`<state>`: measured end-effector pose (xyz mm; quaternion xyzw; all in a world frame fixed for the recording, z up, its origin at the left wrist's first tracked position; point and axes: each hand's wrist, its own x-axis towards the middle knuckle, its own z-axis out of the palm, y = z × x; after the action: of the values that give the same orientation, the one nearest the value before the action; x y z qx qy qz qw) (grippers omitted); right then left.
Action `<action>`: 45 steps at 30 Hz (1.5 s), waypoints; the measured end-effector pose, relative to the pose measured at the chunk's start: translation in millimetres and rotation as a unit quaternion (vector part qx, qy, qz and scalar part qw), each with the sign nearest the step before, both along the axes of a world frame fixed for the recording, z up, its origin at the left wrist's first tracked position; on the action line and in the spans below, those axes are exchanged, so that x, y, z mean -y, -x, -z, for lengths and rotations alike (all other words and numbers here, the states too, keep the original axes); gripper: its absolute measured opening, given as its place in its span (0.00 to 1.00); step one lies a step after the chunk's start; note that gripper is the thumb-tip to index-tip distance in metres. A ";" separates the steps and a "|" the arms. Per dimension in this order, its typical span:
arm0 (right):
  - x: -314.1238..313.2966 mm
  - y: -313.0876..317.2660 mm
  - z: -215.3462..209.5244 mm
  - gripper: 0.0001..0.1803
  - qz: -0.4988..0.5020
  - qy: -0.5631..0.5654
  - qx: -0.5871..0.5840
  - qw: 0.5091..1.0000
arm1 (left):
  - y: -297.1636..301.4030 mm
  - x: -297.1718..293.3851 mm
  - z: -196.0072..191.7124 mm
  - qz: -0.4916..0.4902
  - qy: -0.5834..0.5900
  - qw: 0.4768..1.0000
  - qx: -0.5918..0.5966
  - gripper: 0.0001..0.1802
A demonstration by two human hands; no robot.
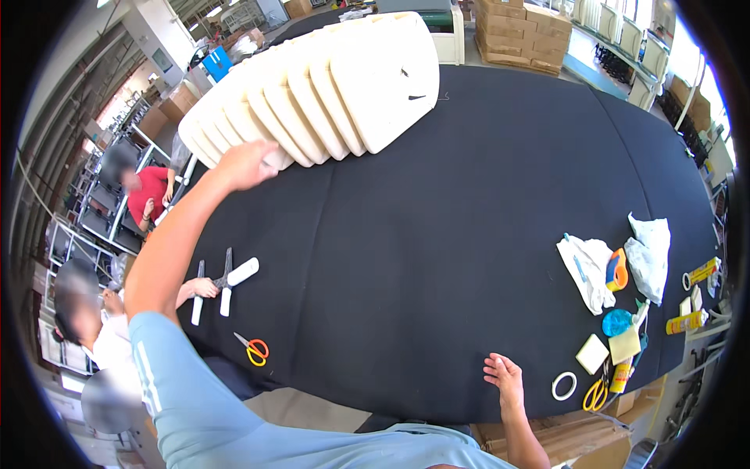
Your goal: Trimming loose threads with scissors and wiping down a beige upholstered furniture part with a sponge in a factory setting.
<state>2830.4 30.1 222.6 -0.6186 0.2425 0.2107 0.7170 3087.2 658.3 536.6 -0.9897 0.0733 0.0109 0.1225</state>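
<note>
A row of several cream padded panels (375, 86) stands on edge, closely stacked, at the far left of the black-covered table. My left hand (248, 166) reaches to the lower near edge of this row, its fingers closed around the corner of one panel (275, 159); part of the grip is hidden. Over the table's near edge, right of the middle, my right hand (504, 377) holds nothing, its fingers apart. Nearest to it are a white ring-shaped roll (563, 386) and yellow-handled scissors (595, 395).
Orange-and-yellow-handled scissors (255, 350) and white-ended dark brackets (226, 283) lie at left, with a co-worker's hand (205, 288) on the brackets. Rags (586, 270), an orange tape dispenser (617, 270), a blue spray bottle (617, 322) and sponges (592, 354) sit at right.
</note>
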 end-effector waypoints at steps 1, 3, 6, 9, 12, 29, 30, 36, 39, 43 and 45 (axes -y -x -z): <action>-2.6 -10.1 5.1 0.17 -0.001 -0.007 -0.003 1.000 | -30.8 -11.3 4.8 0.002 0.055 0.997 0.060 0.36; -5.1 -29.5 11.0 0.17 0.027 -0.020 -0.010 0.999 | -97.2 -7.3 12.1 -0.041 0.132 0.987 0.078 0.37; -6.3 -47.3 23.3 0.16 0.055 -0.034 -0.045 0.997 | -178.6 2.5 28.7 -0.110 0.250 0.952 0.137 0.38; -5.1 -60.5 36.6 0.15 0.070 -0.038 -0.065 0.995 | -252.9 -0.8 43.7 -0.152 0.319 0.918 0.177 0.39; -13.2 -77.1 35.9 0.15 0.074 -0.033 -0.077 0.994 | -303.1 -23.1 66.4 -0.210 0.482 0.825 0.209 0.39; -22.0 -105.1 42.9 0.17 0.081 -0.026 -0.093 0.992 | -372.9 133.4 108.6 -0.047 0.558 0.767 0.313 0.29; -22.2 -103.7 47.6 0.16 0.081 -0.023 -0.094 0.992 | -379.0 138.7 115.3 -0.013 0.629 0.721 0.290 0.29; -17.5 -94.9 54.9 0.17 0.081 -0.006 -0.082 0.993 | -368.3 157.7 135.7 0.014 0.682 0.688 0.248 0.23; -16.2 -94.4 59.0 0.17 0.071 -0.019 -0.080 0.994 | -345.8 138.5 150.7 0.041 0.689 0.682 0.241 0.21; -15.0 -96.2 60.7 0.17 0.065 -0.027 -0.078 0.995 | -332.8 117.7 159.5 0.061 0.732 0.649 0.199 0.21; -15.6 -99.1 59.5 0.18 0.069 -0.025 -0.076 0.994 | -327.8 117.2 159.9 0.048 0.751 0.632 0.184 0.22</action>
<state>2929.5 45.8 163.1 -0.5649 0.3329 0.2132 0.7243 3415.0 541.1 376.6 -0.7161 0.0795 -0.2364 -0.6519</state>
